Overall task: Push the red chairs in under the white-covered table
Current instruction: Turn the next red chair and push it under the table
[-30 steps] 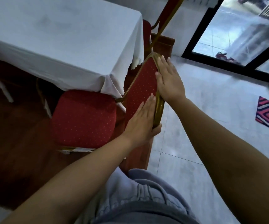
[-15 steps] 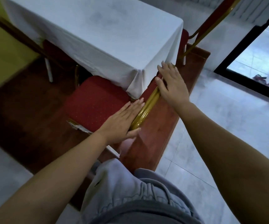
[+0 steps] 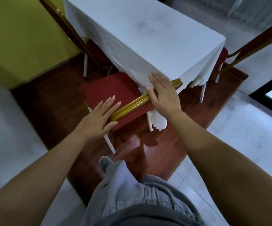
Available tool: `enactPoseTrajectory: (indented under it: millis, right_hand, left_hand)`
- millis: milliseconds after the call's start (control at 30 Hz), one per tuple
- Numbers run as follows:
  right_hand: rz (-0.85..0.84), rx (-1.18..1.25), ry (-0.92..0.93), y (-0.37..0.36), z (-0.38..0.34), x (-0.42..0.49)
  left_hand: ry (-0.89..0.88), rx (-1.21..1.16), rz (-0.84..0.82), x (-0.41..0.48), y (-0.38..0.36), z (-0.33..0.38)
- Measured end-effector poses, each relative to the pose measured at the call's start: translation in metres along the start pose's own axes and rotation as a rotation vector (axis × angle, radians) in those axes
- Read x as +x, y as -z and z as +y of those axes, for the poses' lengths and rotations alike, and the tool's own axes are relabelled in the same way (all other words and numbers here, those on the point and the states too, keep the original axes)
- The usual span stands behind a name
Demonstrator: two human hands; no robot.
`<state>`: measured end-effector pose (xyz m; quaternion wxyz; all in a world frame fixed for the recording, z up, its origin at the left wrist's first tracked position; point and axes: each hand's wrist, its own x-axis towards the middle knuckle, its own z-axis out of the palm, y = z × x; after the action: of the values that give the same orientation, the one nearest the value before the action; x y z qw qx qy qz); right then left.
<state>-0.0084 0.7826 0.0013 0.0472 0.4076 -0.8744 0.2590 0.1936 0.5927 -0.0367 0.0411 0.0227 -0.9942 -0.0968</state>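
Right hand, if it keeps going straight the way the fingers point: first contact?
Likely the hanging edge of the white tablecloth. The right hand lies flat on the chair's gold backrest rail, fingertips already at the cloth's drape. Depth is unclear; they may already be brushing it.

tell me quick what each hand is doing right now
Left hand: open, flat, pressing on the near end of the chair's gold top rail.
Right hand: open, fingers spread flat over the same rail, touching the white tablecloth.
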Motion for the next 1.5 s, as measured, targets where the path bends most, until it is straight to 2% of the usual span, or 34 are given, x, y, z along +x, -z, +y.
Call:
enactPoseTrajectory:
  millis: [233,333,467,567,700,800,900,1033,1100,1233,1333,1500]
  right_hand:
    - [-0.086,0.017,-0.046,0.004,0.017,0.014]
    - [-0.070,0.020,-0.049,0.003,0.017,0.013]
    - [-0.048,0.005,-0.052,0.002,0.004,0.008]
    - [-0.012,-0.049,-0.051,-0.002,-0.018,0.002]
    - [0.007,-0.063,0.111,-0.014,-0.041,-0.013]
    - [-0.097,-0.032,0.282,-0.018,-0.048,-0.012]
    - [-0.208,-0.005,0.331,-0.021,-0.047,-0.005]
    - [-0.249,0.030,0.200,-0.023,-0.027,0.007]
    - [-0.249,0.067,0.093,-0.022,-0.022,0.016]
    - [-0.315,0.076,-0.023,-0.018,-0.024,0.024]
    - [-0.303,0.005,-0.048,-0.017,-0.026,0.020]
    - [-0.283,-0.022,-0.028,-0.011,-0.039,0.007]
  left_hand:
    - [0.112,-0.165,0.106,0.025,0.005,0.045]
    - [0.160,-0.179,0.148,0.043,0.005,0.064]
    - [0.168,-0.158,0.196,0.033,0.011,0.064]
    - [0.155,-0.110,0.170,0.018,0.011,0.047]
    - [0.140,-0.026,0.195,-0.012,0.016,0.017]
    - [0.137,0.041,0.184,-0.031,0.020,-0.007]
    - [0.220,0.029,0.123,-0.042,0.019,-0.027]
    - [0.275,0.015,0.111,-0.048,0.019,-0.033]
    - [0.311,-0.084,0.154,-0.046,0.019,-0.027]
    - [0.543,-0.306,0.315,-0.036,0.014,-0.013]
    - [0.642,-0.310,0.377,-0.030,0.012,-0.007]
    - [0.659,-0.302,0.411,-0.034,0.011,-0.008]
